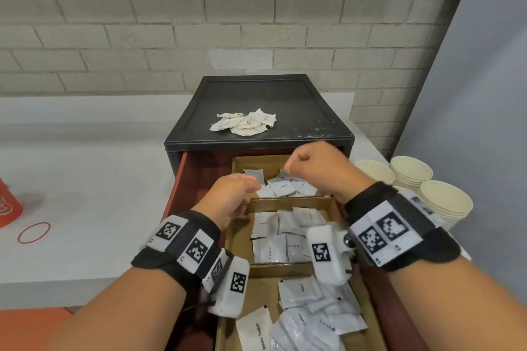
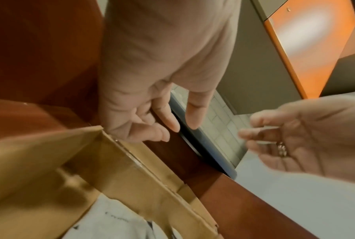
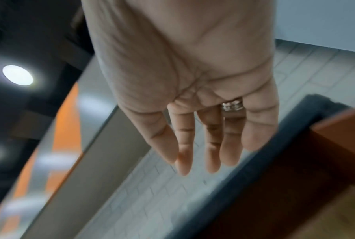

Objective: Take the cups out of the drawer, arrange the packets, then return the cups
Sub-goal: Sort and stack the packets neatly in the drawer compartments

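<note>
The drawer of a black cabinet stands pulled out toward the person. Cardboard dividers split its interior into compartments running front to back.

White packets lie loose in the far compartment. More lie in the middle compartment, some printed "Cream". The near compartment holds a jumbled pile, with "Coffee" and "White Sugar" legible.

The left hand is over the left edge of the far compartment, close to the divider. In the left wrist view its fingers are loosely curled and grip nothing.

The right hand is raised above the far compartment, just in front of the cabinet's top edge. The head view shows it from the back, looking bunched. The right wrist view shows the fingers hanging nearly straight and close together, with nothing between them. A ring sits on one finger.

The cups, cream paper, are out of the drawer. They stand in nested stacks on the white surface to the right of the cabinet, behind the right wrist.

A small heap of crumpled pale wrappers lies on the cabinet's top. A red rubber band lies on the surface to the left, near a red object cut off by the picture edge.
</note>
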`<state>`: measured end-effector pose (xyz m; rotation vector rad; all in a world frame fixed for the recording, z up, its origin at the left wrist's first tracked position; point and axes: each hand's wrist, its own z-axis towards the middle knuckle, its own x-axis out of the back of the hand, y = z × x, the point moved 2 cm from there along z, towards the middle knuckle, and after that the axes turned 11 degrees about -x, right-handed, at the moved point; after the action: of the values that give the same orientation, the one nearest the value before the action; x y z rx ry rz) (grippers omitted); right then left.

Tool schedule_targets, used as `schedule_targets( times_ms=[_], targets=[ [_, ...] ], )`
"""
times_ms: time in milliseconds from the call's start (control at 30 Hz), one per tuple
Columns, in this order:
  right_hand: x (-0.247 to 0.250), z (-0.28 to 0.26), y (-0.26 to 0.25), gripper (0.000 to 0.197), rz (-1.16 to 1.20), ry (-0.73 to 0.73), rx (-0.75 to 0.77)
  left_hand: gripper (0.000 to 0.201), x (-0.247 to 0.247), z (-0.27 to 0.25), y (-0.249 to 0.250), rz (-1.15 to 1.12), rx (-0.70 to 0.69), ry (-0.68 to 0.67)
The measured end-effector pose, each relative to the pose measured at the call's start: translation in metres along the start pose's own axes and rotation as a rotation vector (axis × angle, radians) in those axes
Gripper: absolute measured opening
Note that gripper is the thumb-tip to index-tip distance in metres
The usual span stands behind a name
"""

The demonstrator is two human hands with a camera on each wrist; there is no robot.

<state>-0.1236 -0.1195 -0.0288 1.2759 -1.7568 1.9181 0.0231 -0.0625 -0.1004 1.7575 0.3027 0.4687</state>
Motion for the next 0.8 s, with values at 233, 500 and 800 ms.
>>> schedule_targets(
  times_ms=[233,500,800],
  targets=[
    [0.07,-0.04,0.009,0.012,-0.056,0.105,0.071,0.012,-0.038,-0.05,0.018,0.556,-0.064,-0.607],
    [0.052,-0.049,0.065,0.019,-0.518,-0.076,-0.025,0.109,-0.068,-0.092,-0.028,1.207,-0.101,-1.08],
    [0.001,-0.044,0.097,0.054,-0.39,0.083,-0.003,0.1,-0.107,-0.102,-0.037,1.333,-0.161,-1.187]
  ],
)
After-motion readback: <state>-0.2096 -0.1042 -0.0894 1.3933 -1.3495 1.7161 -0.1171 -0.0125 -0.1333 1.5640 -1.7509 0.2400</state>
